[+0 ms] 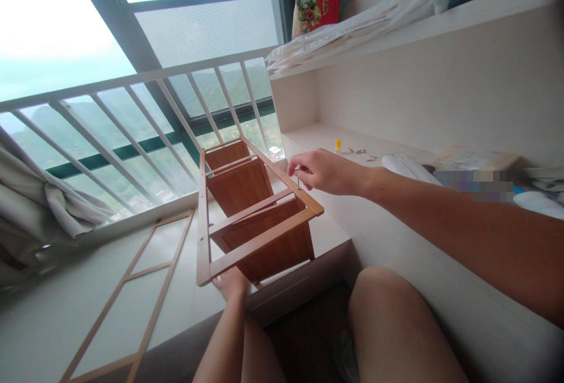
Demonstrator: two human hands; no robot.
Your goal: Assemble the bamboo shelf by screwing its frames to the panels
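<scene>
A brown wooden shelf rack [247,254] stands on the pale ledge in front of me, with board shelves set between its slatted side frames. My right hand [314,170] is closed, its fingertips pinching a thin metal hex key [298,182]. The key's shaft points down onto the rack's right-hand rail, near a hole. At the rack's near left corner my left hand [232,282] grips the frame from below. Some of its fingers are hidden behind the wood.
A second wooden frame [165,265] lies flat on the ledge at left. Several small screws [361,151] and a yellow-capped item [338,145] rest on the right-hand shelf [326,130]. Behind are a white railing [185,71] and windows. A grey curtain [53,195] hangs at left.
</scene>
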